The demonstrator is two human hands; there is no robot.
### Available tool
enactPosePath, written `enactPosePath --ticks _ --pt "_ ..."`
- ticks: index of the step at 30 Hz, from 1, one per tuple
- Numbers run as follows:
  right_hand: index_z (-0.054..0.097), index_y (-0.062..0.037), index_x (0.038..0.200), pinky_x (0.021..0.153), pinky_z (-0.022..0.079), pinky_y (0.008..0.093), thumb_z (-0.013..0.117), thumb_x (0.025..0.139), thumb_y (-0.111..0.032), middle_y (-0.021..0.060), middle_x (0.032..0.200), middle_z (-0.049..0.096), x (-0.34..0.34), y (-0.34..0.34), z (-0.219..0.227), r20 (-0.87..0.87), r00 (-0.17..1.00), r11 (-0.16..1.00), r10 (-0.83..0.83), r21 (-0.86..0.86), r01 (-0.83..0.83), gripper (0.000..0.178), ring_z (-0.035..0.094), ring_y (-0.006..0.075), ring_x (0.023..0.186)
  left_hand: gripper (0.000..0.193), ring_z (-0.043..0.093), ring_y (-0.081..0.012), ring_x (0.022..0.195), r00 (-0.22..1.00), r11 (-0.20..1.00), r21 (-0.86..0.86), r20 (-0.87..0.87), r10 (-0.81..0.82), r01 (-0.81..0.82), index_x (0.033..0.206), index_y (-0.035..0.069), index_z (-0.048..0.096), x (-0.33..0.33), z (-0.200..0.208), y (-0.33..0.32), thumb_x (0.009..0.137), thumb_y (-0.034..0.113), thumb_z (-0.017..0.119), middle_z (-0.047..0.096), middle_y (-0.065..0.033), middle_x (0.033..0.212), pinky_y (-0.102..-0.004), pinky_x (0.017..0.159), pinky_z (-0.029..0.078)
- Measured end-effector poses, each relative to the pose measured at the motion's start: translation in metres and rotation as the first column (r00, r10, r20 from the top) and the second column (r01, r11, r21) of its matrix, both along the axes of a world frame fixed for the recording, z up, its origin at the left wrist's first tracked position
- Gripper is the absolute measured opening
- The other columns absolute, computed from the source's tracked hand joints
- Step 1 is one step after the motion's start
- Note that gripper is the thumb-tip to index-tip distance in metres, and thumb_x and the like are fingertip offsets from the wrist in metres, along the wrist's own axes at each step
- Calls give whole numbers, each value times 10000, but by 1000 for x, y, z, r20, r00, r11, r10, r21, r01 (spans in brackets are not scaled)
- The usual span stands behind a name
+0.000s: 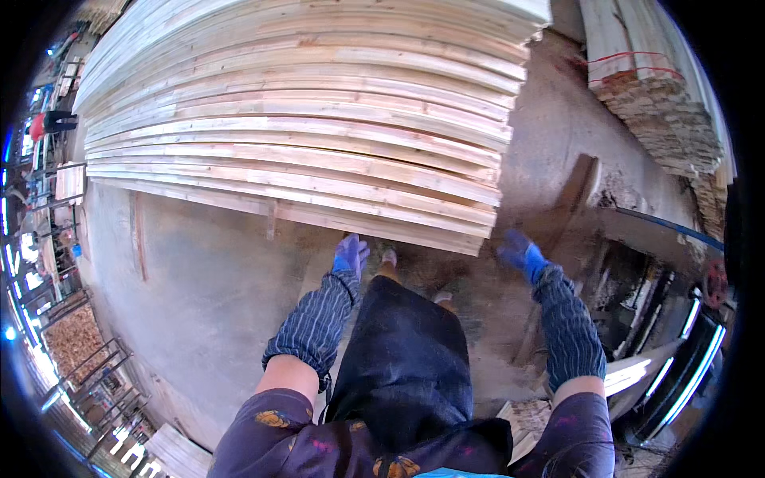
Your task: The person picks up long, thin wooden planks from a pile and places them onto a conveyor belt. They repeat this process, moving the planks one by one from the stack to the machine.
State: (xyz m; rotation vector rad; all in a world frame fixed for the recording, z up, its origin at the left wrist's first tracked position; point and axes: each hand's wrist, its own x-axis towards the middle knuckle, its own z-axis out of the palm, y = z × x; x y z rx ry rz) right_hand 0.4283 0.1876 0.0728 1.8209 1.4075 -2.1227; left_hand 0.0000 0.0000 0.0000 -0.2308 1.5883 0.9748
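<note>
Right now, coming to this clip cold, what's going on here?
A person wearing a dark apron stands at the near side of a big stack of pale boards. The gloved left hand is by the stack's near lower edge; whether it touches is unclear. The gloved right hand, blurred, is just off the right-hand end, apart from the boards. Neither hand visibly holds anything. Another bundle of boards, tied with red cord, lies at upper right.
</note>
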Motion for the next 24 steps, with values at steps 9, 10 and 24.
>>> enactPosePath --ticks 9,10,24 --pt "521 -25 1308 909 492 341 782 823 -149 88 1169 628 -88 31 -151 174 909 887 -380 347 304 565 601 210 1016 812 390 -333 1356 907 909 10 -66 416 -416 1475 150 328 -119 -63 89 879 641 581 387 -127 1485 -492 1126 298" --pt "525 -25 1301 904 493 336 781 825 -151 84 1160 628 -95 28 -147 141 907 864 -398 389 319 555 601 207 1011 796 399 -319 1348 884 884 37 -32 466 -465 1466 161 352 -124 -67 93 875 638 590 399 -105 1476 -485 1124 303" --pt "475 -92 1409 1061 404 449 708 805 -455 235 1398 500 -242 -25 -95 144 804 697 577 427 -577 742 496 412 1264 473 537 -273 1190 868 870 -92 66 492 -485 1380 241 445 -124 -50 16 951 361 604 543 -45 1305 -509 1051 371"
